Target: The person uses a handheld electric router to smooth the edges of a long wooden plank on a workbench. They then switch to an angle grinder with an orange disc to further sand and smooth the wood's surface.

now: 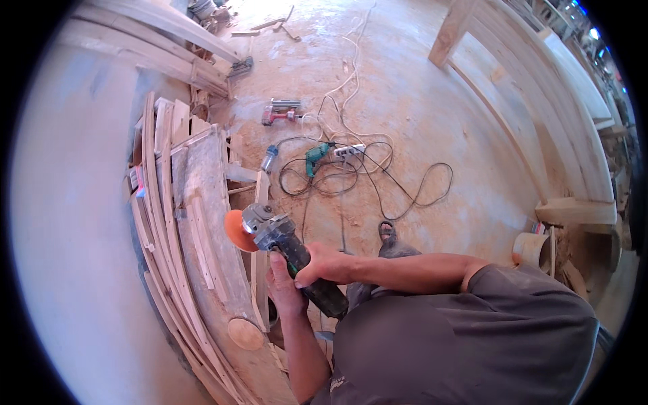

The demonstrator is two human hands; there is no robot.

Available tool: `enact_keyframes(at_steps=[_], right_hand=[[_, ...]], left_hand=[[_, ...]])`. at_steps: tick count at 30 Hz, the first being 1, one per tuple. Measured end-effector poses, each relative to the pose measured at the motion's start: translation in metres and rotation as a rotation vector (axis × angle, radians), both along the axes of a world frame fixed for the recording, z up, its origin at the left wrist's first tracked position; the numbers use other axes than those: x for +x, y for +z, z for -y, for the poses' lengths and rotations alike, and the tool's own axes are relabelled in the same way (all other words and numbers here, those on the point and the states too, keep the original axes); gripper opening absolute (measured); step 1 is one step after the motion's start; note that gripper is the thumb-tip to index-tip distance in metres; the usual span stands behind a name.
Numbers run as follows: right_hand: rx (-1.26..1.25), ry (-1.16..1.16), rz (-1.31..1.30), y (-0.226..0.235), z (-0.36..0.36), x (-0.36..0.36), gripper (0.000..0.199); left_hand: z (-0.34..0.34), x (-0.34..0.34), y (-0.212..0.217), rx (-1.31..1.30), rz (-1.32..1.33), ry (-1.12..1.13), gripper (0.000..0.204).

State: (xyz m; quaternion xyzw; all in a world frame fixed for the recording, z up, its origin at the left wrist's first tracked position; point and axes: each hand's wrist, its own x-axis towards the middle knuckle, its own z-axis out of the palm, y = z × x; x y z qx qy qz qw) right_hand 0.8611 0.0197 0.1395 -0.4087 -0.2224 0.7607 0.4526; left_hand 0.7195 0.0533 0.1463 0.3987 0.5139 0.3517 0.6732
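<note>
An angle grinder (290, 250) with a dark body and grey metal head is held up in front of me, tilted toward the upper left. Its orange disc (237, 231) faces left, above the edge of a wooden bench. My left hand (283, 287) grips the body from the left, with the thumb lying along it near the head. From the right, my right hand (320, 264) is wrapped round the middle of the body. Some of the fingers are hidden behind the tool. The grinder's rear end reaches close to my shirt.
Long wooden strips (165, 202) lie along the bench (206, 169) at left. On the dusty floor are a green drill (316, 159), a red nail gun (278, 115), a white power strip (349, 151) and looped black cables (432, 202). Large timber frames (540, 101) stand at right.
</note>
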Motion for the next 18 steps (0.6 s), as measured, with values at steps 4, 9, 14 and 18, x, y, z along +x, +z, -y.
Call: enact_keyframes(at_steps=[4, 9, 14, 18], right_hand=[[0.061, -0.005, 0.083, 0.005, 0.007, 0.017, 0.039], [0.08, -0.083, 0.065, 0.003, 0.01, 0.027, 0.038], [0.1, 0.018, 0.249, 0.004, 0.002, 0.036, 0.04], [0.034, -0.033, 0.17, -0.012, 0.006, 0.046, 0.039]], left_hand=[[0.0, 0.023, -0.001, -0.012, 0.068, 0.038, 0.063], [-0.001, 0.033, 0.003, -0.112, 0.137, -0.031, 0.063], [0.003, 0.038, -0.011, -0.226, 0.278, 0.111, 0.053], [0.025, 0.045, -0.032, -0.28, 0.338, 0.102, 0.056]])
